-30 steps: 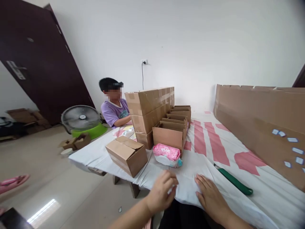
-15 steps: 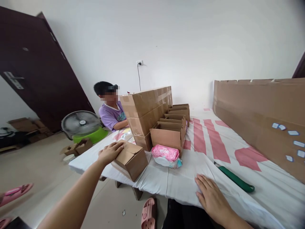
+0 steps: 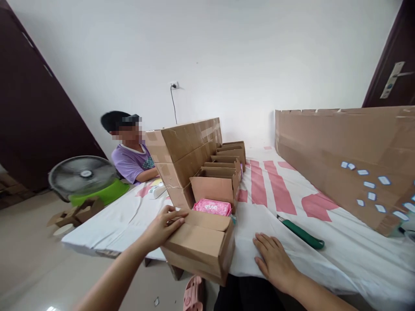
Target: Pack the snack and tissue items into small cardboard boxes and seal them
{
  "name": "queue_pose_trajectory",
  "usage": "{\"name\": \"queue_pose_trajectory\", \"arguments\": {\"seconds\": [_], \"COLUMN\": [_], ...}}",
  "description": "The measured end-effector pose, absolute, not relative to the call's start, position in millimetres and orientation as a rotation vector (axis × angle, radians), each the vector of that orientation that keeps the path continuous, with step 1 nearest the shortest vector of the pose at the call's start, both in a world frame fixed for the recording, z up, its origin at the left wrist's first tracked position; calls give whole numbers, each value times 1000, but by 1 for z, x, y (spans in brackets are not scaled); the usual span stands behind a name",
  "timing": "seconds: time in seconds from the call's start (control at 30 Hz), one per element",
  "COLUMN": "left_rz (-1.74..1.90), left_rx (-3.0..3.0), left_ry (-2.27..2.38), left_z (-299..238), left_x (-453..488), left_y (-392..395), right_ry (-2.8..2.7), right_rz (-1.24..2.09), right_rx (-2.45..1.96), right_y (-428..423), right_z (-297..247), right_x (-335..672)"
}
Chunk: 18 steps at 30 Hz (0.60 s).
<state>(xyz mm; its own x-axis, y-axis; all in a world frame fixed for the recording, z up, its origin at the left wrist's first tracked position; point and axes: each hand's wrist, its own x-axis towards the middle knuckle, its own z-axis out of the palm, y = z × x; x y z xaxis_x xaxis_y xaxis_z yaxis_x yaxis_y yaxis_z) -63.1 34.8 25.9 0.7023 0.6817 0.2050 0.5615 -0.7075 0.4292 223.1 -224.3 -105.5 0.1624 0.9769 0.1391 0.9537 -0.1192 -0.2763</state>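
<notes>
A closed brown cardboard box [image 3: 197,237] is at the near table edge, partly jutting past it. My left hand [image 3: 167,226] grips its left end, thumb along the top and the other fingers bent at the far corner. My right hand [image 3: 274,259] lies on the white cloth to the right of the box, fingers stretched out, holding nothing. Just behind the box is a pink pack of wipes [image 3: 212,207], its lower part hidden by the box. To the right of my right hand rests a green utility knife [image 3: 301,233].
A wall of stacked taped boxes [image 3: 181,160] stands at centre-left, with a row of open boxes [image 3: 214,185] beside it. A large cardboard panel [image 3: 324,147] with small labels is at right. Across the table sits a person [image 3: 129,162] near a green-based fan [image 3: 86,175].
My left hand has brought the cardboard box to the right and closer to me, in front of the pink pack. My right hand stays on the cloth. The view has turned right.
</notes>
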Motion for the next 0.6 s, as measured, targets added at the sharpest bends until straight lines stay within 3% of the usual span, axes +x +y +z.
{"name": "queue_pose_trajectory", "arguments": {"seconds": [0.33, 0.5, 0.6], "left_rz": [646, 674, 633], "left_rx": [2508, 2471, 2446], "left_ry": [719, 685, 674], "left_z": [8, 7, 8], "left_x": [21, 35, 35], "left_y": [-30, -47, -51], "right_ry": [-1451, -1419, -1392], "right_rz": [-198, -150, -227], "right_rx": [-2568, -2494, -2397], "right_y": [-263, -268, -252], "right_z": [-86, -95, -70], "right_x": [320, 339, 336]}}
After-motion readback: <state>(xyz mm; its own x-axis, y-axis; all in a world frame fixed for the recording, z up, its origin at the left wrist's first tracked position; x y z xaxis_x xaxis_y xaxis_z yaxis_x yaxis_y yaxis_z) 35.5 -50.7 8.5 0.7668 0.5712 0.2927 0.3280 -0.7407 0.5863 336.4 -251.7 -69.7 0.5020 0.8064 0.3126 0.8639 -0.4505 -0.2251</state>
